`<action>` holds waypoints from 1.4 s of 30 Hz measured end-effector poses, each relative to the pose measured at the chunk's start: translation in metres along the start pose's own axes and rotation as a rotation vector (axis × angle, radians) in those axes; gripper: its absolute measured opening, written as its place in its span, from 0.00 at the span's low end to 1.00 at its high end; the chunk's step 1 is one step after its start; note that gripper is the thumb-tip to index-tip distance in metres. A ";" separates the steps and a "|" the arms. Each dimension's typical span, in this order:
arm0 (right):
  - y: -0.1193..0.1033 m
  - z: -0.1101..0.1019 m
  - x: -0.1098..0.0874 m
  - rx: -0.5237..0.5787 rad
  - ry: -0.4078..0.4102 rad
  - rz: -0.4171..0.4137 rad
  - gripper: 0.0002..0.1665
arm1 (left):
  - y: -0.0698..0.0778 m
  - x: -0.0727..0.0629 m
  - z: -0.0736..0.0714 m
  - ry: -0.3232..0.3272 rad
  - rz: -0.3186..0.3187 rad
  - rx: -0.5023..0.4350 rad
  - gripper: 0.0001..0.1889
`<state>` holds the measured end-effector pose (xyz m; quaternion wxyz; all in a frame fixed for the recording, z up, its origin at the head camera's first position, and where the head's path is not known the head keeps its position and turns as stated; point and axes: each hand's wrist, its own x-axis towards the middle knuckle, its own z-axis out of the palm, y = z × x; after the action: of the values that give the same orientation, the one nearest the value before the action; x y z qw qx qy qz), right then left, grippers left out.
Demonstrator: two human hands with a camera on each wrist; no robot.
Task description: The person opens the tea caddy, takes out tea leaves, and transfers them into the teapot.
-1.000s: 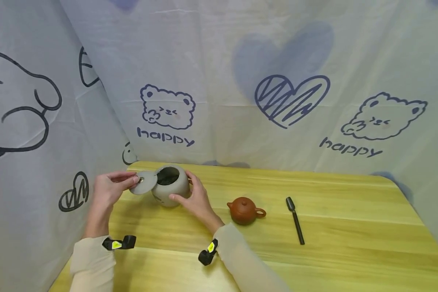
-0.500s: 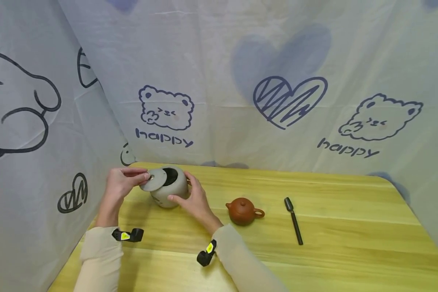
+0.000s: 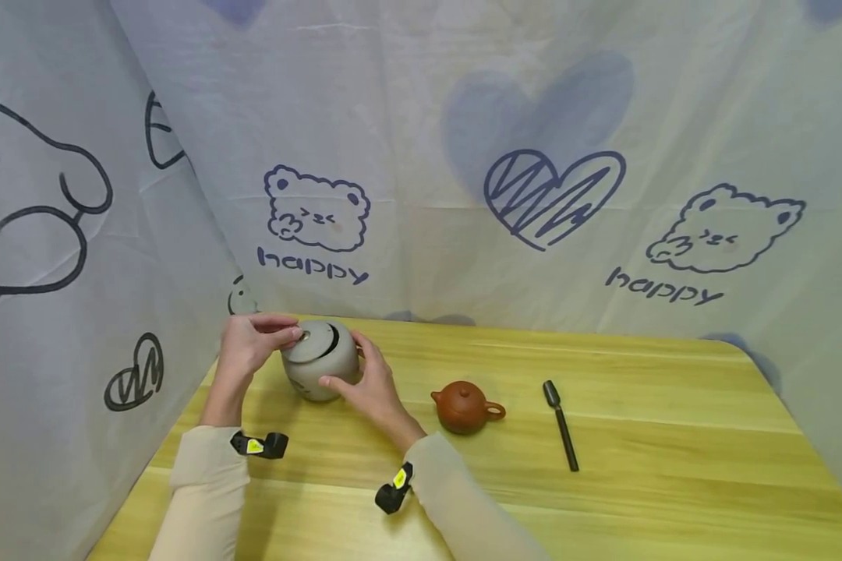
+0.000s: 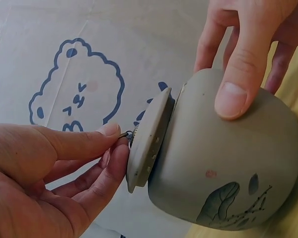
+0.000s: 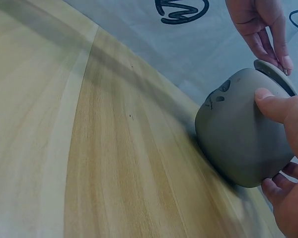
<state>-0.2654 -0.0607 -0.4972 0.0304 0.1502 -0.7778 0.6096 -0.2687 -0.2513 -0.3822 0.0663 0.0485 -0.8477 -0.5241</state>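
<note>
A grey round tea canister (image 3: 323, 374) with a painted leaf design stands at the table's far left. My right hand (image 3: 375, 389) grips its right side, thumb in front and fingers behind. Between thumb and fingertips, my left hand (image 3: 256, 343) pinches the small metal ring on the grey lid (image 4: 149, 141). The lid lies over the canister's mouth, off-centre to the left, and a dark crescent of the opening shows at its right. In the left wrist view the lid sits slightly tilted against the rim.
A reddish-brown clay teapot (image 3: 463, 407) stands right of the canister, its handle pointing right. Farther right lies a dark tea scoop (image 3: 561, 425). A printed cloth (image 3: 421, 156) hangs behind the wooden table (image 3: 638, 483) and along its left side.
My left hand has carried the lid rightward from beside the canister to over its mouth, covering most of the opening. The right hand keeps its grip on the canister.
</note>
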 end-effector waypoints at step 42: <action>-0.008 -0.009 -0.002 -0.074 -0.040 0.018 0.51 | -0.016 -0.010 0.014 0.033 0.196 0.282 0.13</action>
<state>-0.2625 -0.0528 -0.4882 0.0149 0.1541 -0.8017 0.5774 -0.2608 -0.2449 -0.4028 0.1235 -0.0171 -0.9123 -0.3900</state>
